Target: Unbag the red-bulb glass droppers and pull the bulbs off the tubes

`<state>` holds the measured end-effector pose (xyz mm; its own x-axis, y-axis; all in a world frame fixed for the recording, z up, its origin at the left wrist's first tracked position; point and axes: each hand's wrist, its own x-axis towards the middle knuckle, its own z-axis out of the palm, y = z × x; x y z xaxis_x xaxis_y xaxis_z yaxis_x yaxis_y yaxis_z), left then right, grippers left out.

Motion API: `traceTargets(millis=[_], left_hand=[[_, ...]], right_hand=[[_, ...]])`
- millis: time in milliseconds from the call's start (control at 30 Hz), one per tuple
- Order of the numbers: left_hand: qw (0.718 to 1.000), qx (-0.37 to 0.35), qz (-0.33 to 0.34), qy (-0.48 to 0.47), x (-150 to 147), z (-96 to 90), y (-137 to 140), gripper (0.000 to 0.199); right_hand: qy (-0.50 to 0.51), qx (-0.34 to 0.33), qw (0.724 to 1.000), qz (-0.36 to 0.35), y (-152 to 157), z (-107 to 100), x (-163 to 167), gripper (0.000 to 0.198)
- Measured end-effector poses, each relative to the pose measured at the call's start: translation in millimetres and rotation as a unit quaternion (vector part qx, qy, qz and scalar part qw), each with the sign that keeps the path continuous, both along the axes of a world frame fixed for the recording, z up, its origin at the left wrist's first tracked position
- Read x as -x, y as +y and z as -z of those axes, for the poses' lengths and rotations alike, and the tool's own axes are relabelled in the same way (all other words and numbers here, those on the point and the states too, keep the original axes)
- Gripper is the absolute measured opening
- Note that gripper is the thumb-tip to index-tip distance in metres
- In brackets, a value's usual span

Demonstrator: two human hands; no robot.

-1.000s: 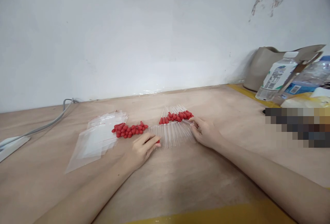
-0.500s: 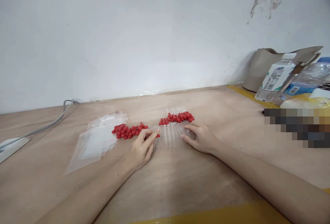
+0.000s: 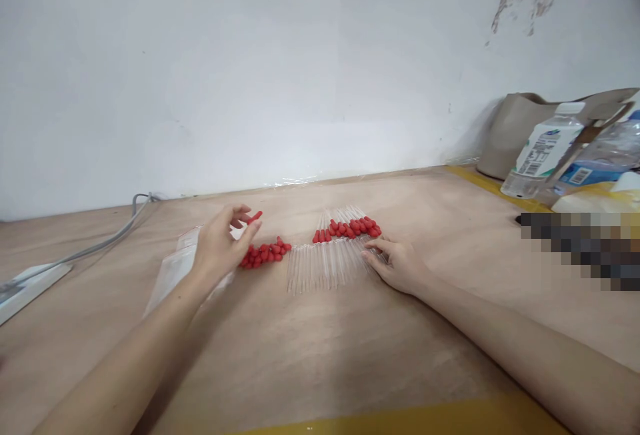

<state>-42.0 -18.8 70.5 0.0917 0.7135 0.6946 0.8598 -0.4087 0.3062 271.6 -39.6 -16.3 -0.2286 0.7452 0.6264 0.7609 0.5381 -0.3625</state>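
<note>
My left hand [image 3: 223, 238] is raised over the plastic bags, pinching a red rubber bulb [image 3: 255, 217] between thumb and fingers. Just below and to its right lies a pile of red rubber bulbs [image 3: 265, 253], partly hidden by the hand. Clear thin tubes [image 3: 320, 267] lie side by side in the middle of the table. Above them are more thin tubes [image 3: 350, 212], with a row of red bulbs [image 3: 347, 229] at their near ends. My right hand [image 3: 397, 263] rests at the right end of the bare tubes, fingers loosely curved, thumb and index slightly apart.
Clear plastic bags [image 3: 173, 265] lie at the left, partly behind my left hand. A grey cable [image 3: 107, 243] runs to a white power strip [image 3: 37, 291]. At the right stand a beige bag [image 3: 500, 135] and plastic bottles [image 3: 545, 148]. A white wall [image 3: 300, 75] closes the back.
My left hand has moved left and upward, from the left end of the tubes to above the bags, with a red bulb in its fingers. My right hand's thumb has drawn closer to its index finger.
</note>
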Motion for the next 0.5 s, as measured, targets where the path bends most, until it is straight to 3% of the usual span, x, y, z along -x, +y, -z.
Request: traceTargets(millis=[100, 267, 367, 500], left_hand=[[0.995, 0.089, -0.019, -0.032, 20, -7.4, 12, 0.032], [0.988, 0.15, -0.032, 0.009, 36, -4.3, 20, 0.035], [0.987, 0.153, -0.019, 0.05, 32, -0.4, 19, 0.033], [0.979, 0.093, -0.014, 0.182, 23, 7.9, 18, 0.026]], right_hand=[[0.0, 0.006, 1.0, 0.0, 0, 0, 0, 0.019], [0.002, 0.015, 1.0, 0.002, 0, -1, 0, 0.019], [0.008, 0.024, 1.0, -0.003, 0, -1, 0, 0.019], [0.007, 0.024, 1.0, -0.008, 0, -2, 0, 0.019]])
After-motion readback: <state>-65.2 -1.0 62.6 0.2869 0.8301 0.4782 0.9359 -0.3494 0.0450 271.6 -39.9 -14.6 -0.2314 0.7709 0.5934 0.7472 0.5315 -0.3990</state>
